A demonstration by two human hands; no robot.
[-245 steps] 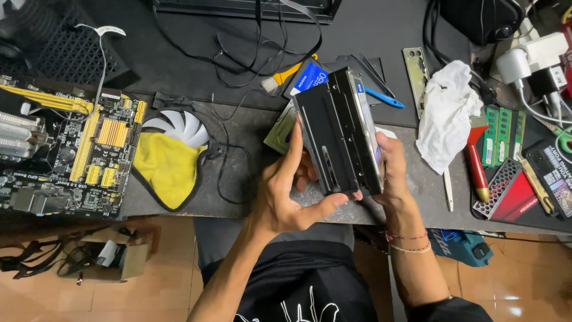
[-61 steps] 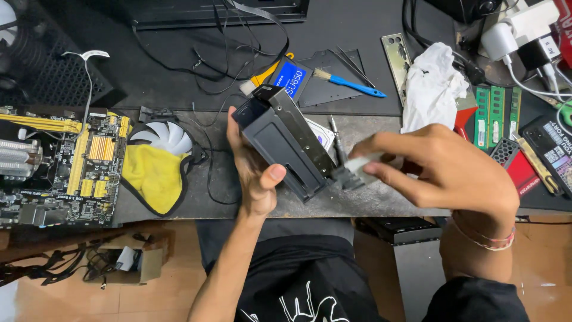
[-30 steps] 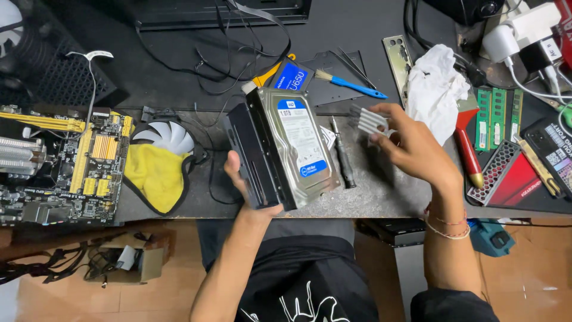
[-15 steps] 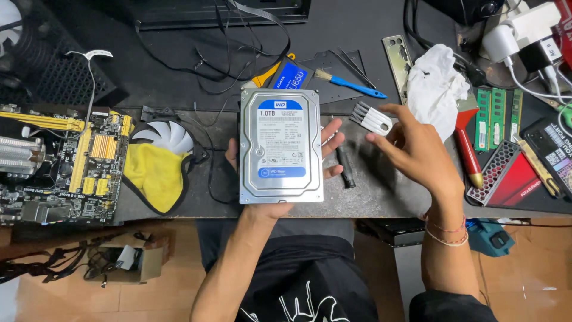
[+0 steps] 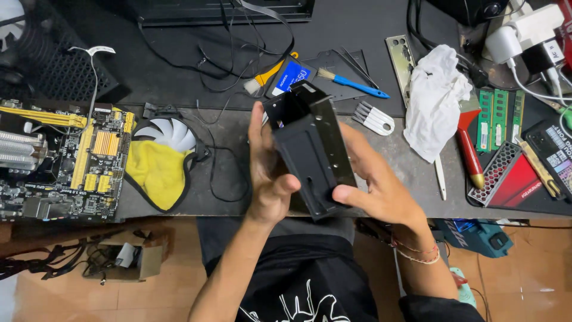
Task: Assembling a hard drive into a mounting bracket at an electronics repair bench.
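Held as it is, clear of the bench and above the lap, the drive cage could be dropped, and the risks are set out from the body outward.

Drive cage [image 5: 313, 155]: a black metal bracket, tilted on end, is carried in the air between both hands, just in front of the bench edge; whether a drive sits inside cannot be told from this side.

Left hand [image 5: 268, 173]: it is wrapped round the cage's left wall, thumb pressed on the dark face; a slip is judged possible if the thumb is eased.

Right hand [image 5: 375, 185]: the cage's right wall and lower corner are cupped by curled fingers; stamped metal edges could nick skin if the cage is twisted.

Bench [image 5: 232, 206]: its near edge lies right under the cage, so a dropped cage could be knocked off onto the floor.

Yellow cloth [image 5: 156, 170]: it lies over a white fan [image 5: 173, 134], with a thin cable looping toward the hands; a snag is conceivable.

White comb part [image 5: 374, 117]: it rests just beyond the cage and could be swept aside.

Motherboard [image 5: 65, 161]: it lies well to the left, bare, exposed to anything dropped.

Blue brush [image 5: 351, 84]: it lies farther back, out of the way.
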